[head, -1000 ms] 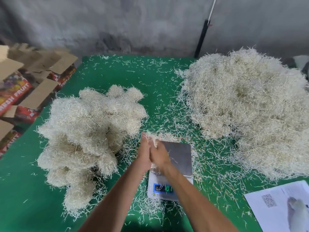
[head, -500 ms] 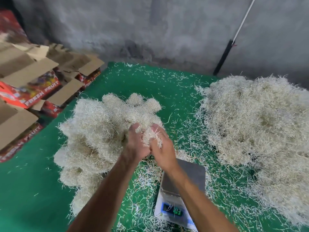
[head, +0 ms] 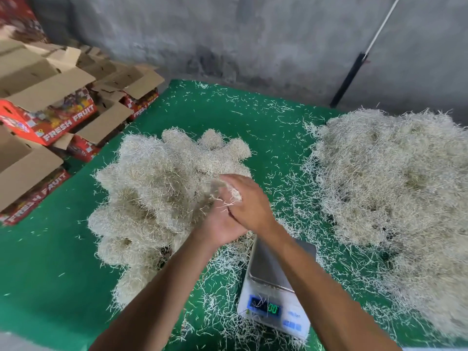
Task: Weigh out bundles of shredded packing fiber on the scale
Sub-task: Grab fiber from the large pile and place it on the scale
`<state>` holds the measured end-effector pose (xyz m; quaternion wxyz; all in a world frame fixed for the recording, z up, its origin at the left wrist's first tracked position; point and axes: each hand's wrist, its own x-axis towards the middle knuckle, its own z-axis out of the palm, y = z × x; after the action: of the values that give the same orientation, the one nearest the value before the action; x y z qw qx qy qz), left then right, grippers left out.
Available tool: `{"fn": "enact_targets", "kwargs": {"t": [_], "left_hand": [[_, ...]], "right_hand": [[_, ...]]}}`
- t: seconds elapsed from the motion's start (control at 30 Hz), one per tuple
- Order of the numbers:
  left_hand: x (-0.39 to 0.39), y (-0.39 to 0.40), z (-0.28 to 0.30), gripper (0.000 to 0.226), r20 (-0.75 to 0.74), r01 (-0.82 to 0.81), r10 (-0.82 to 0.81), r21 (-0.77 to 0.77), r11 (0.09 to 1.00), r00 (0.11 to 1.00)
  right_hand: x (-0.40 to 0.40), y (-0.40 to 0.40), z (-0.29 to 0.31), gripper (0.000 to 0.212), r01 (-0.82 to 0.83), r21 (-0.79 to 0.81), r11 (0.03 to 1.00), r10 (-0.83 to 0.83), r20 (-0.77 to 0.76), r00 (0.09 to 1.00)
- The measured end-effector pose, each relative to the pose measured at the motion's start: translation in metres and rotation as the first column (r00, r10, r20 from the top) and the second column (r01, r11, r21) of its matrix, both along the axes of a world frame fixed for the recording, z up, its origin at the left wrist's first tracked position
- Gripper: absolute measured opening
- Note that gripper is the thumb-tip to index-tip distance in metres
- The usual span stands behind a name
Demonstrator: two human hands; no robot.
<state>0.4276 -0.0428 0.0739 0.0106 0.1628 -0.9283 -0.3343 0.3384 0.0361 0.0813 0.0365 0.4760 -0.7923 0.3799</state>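
Head view, looking down on a green table (head: 45,269) set against a grey wall (head: 253,34). Two bare forearms reach in from the near edge, and the hands meet over the middle of the table. The left hand (head: 222,226) and the right hand (head: 249,201) are pressed together, fingers curled round a small bundle (head: 231,195) of pale shredded fiber, with loose strands poking out between them. The bundle is held in the air at the right side of the bundle pile (head: 157,198), a heap of rounded fiber clumps on the left half of the table; whether it touches the pile cannot be told. A far larger loose heap (head: 395,203) of the same fiber covers the right side, running off the right edge. A white scale (head: 273,300) with a bare steel plate sits near the near edge, between the two heaps and partly under the right forearm; its blue display shows green digits, too blurred to read fully. Stray strands (head: 222,269) litter the green surface, thickest around the scale. Off the table's left edge stand open cardboard boxes (head: 50,115), red-printed with the words FRESH FRUIT. A black and white pole (head: 354,72) leans on the wall behind the far right corner.
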Motion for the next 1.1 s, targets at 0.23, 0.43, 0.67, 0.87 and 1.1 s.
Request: {"fn": "enact_targets", "kwargs": {"t": [0.23,0.43,0.67,0.87,1.1], "left_hand": [[-0.001,-0.007,0.024,0.04,0.023,-0.284,0.41,0.757,0.589,0.912],[-0.01,-0.023,0.034,0.027,0.059,-0.275,0.387,0.802,0.531,0.92],[0.001,-0.023,-0.007,0.041,0.042,-0.2,0.297,0.826,0.527,0.954],[0.011,-0.034,-0.027,0.07,0.437,-0.439,0.2,0.898,-0.039,0.877],[0.021,-0.068,-0.032,0.054,0.206,-0.292,0.592,0.955,0.052,0.779]], "right_hand": [[0.032,-0.018,0.005,0.038,-0.014,-0.114,0.993,0.027,0.106,0.994],[0.01,-0.006,-0.004,0.032,0.13,-0.096,0.987,-0.115,0.149,0.982],[0.019,-0.006,-0.038,0.034,0.103,-0.139,0.985,-0.103,0.005,0.995],[-0.002,0.014,-0.07,0.029,0.252,0.302,0.919,-0.349,0.33,0.877],[-0.038,-0.071,0.004,0.04,0.339,0.07,0.938,-0.306,0.624,0.719]]}}
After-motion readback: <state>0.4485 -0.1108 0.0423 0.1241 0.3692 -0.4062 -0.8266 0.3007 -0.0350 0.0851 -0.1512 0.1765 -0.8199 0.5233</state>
